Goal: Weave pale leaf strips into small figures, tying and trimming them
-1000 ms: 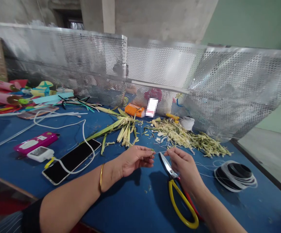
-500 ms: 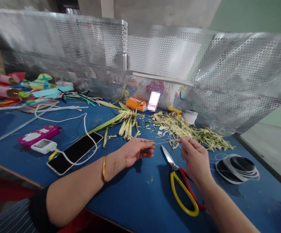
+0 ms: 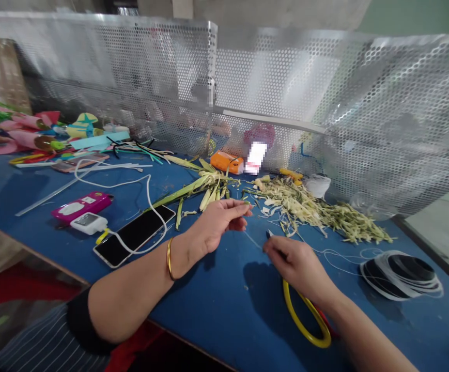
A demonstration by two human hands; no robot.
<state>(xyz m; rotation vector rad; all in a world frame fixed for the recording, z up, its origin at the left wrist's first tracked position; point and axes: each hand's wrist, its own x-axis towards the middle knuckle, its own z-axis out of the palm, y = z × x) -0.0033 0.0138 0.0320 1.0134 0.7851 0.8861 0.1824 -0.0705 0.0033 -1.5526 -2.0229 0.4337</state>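
My left hand (image 3: pixel 218 225) is closed in a pinch on a small green plant piece (image 3: pixel 247 203), above the blue table. From its fingers a thin clear thread (image 3: pixel 253 241) slants down to my right hand (image 3: pixel 299 263), whose fingertips are pinched together on it. Beneath my right hand lie scissors (image 3: pixel 289 299) with yellow and red handles; the hand covers most of them, leaving a blade tip and handle loops showing. To the right rests a black spool (image 3: pixel 412 268) wound with clear thread, some loose loops trailing from it.
A heap of shredded leaves (image 3: pixel 290 199) and longer leaf strips (image 3: pixel 185 194) lie ahead. At left are a phone (image 3: pixel 135 235), a magenta device (image 3: pixel 84 205) and a white cable (image 3: pixel 149 194). A perforated metal screen (image 3: pixel 162 67) stands along the back.
My right hand has moved down and left over the scissors, drawing the thread into a downward slant. My left hand has risen slightly. The view has shifted a little left.
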